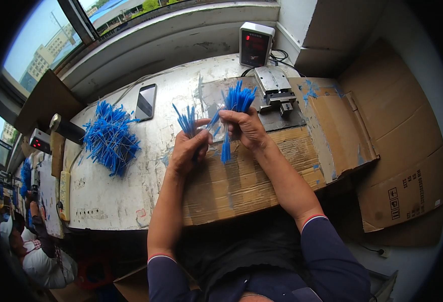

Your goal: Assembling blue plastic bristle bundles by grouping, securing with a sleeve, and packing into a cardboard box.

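Dark sleeves point(328, 254) are framing the head view: left hand point(188, 151) is gripping a thin blue bunch point(186, 121), right hand point(250, 130) is pinching a fuller blue bunch point(239, 98), both hovering above the worktable point(105, 196); light, even pressure should be keeping both aligned.

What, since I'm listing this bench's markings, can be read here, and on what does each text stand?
White-framed display: one red digit, not quoted; lettering above it too small to read.
Cardboard flap at right: black lettering, not quoted, beside boxed handling symbols.
Small display at far left: red marks, too small to read.
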A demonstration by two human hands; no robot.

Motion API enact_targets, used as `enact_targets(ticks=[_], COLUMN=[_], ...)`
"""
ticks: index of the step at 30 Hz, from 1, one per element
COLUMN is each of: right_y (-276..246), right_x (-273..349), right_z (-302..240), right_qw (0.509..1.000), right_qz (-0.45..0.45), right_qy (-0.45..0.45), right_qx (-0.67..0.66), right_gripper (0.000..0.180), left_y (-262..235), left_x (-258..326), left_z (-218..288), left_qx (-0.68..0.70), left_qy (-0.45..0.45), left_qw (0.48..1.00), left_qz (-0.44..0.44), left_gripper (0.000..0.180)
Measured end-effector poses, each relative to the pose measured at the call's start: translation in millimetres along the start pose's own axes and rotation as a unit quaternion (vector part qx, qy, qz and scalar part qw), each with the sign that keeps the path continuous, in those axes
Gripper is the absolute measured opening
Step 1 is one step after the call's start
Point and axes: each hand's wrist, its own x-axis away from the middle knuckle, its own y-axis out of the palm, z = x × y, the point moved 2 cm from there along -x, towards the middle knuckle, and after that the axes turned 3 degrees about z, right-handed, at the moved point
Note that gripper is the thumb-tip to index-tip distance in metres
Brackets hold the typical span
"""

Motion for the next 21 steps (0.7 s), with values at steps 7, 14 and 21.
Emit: enact_targets(ticks=[7,14,21], right_y=[-1,6,3], right_x=[-8,0,-2], right_z=[12,6,8], right_qw=[0.999,0.999,0.998], right_qz=[0.002,0.032,0.016], right_qy=[0.003,-0.023,-0.051], right_qx=[-0.045,-0.017,0.027], right_gripper=[0.013,0.015,0.015], left_y=[-4,-2,-2], left_x=[-4,-3,-5], left_z=[-8,-9,-11], left_qx=[-0.039,-0.016,-0.052], left_qy=[0.037,0.029,0.026], left_qw=[0.998,0.998,0.997], left_qz=[0.036,0.051,0.051], left_gripper=[0.037,0.023,0.022])
